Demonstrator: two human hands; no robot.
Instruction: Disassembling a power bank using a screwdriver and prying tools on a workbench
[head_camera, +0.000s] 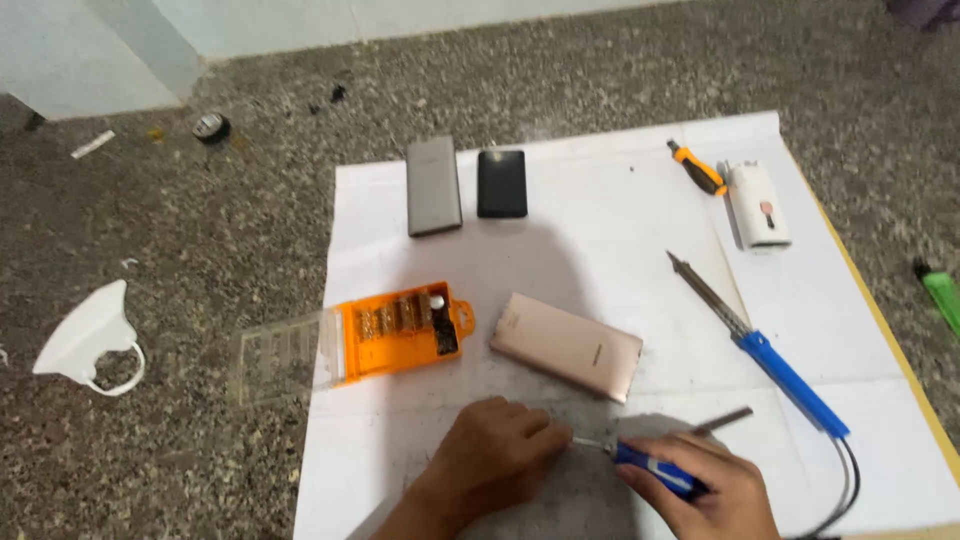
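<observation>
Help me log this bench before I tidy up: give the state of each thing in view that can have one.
Bit case: open, clear lid swung out flat.
Blue-handled screwdriver: held in right hand, tip toward left hand.
Soldering iron: lying flat, untouched.
Pink-gold power bank: lying flat, closed.
Grey power bank: flat, closed.
Black power bank: flat, closed.
Orange screwdriver: lying unused.

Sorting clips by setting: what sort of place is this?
Probably a makeshift repair spot on a speckled stone floor: white paper sheet as work surface, soldering iron, orange bit set, power banks.
</observation>
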